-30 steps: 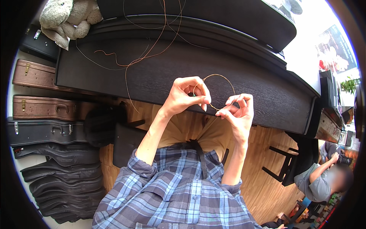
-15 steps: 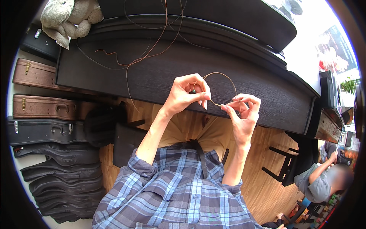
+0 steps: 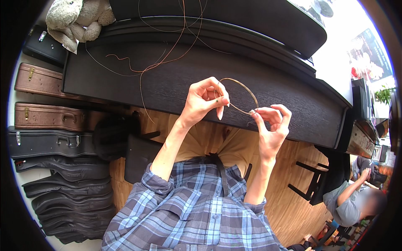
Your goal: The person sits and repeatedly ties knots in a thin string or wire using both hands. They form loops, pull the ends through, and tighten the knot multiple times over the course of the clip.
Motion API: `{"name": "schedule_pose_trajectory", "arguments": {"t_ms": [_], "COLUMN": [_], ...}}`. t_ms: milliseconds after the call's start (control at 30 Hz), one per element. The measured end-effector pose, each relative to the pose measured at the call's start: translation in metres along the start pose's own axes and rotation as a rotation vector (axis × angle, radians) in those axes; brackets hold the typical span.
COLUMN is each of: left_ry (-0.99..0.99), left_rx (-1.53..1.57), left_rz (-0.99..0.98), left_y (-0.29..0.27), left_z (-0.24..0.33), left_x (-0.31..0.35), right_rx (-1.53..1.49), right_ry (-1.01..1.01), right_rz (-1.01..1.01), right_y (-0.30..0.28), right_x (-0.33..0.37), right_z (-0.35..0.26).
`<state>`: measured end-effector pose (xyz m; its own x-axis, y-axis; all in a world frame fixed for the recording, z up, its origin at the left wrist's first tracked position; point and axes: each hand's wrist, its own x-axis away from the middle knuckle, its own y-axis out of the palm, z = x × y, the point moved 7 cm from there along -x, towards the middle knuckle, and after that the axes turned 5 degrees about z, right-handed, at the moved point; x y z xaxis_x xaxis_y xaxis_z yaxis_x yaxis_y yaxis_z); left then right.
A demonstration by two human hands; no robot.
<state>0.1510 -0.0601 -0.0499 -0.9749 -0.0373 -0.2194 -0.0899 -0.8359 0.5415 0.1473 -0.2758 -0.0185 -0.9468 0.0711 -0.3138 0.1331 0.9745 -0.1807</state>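
Observation:
A thin golden guitar string, wound into a loop, is stretched between my two hands above a dark wooden lid. My left hand pinches the loop's left side between thumb and fingers; a small green bit, seemingly the string's end, shows by the thumb. Thumb and index finger of my right hand are closed on the lower right of the loop, the other fingers curled loosely. Farther off, several loose copper and silver strings lie tangled across the lid, one hanging over its front edge.
Brown and black instrument cases and black soft bags stand at the left. A grey plush toy sits at the far left. Beneath me is a black bench. Another person is at the right, near a black stand.
My right hand has shifted slightly right and its pinch sits higher on the loop. The loop looks thicker and tighter, and the small curl of string by the right fingers no longer shows.

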Motion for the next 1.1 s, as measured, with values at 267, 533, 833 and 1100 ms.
{"name": "schedule_pose_trajectory", "arguments": {"t_ms": [267, 533, 833, 1100], "left_ry": [-0.071, -0.118, -0.095, -0.138], "left_rx": [-0.062, -0.089, -0.098, -0.095], "left_rz": [0.087, 0.092, 0.029, 0.006], "left_y": [-0.001, 0.002, 0.005, 0.009], "left_z": [0.003, -0.001, 0.000, -0.001], "left_x": [0.000, 0.000, -0.001, 0.001], "right_rx": [0.047, -0.083, -0.251, 0.352], "right_ry": [0.160, 0.348, 0.234, -0.407], "right_rz": [-0.441, -0.381, -0.181, -0.140], "right_y": [0.013, 0.019, 0.022, 0.032], "right_x": [0.019, 0.023, 0.012, 0.009], "right_z": [-0.006, 0.004, 0.003, -0.029]}}
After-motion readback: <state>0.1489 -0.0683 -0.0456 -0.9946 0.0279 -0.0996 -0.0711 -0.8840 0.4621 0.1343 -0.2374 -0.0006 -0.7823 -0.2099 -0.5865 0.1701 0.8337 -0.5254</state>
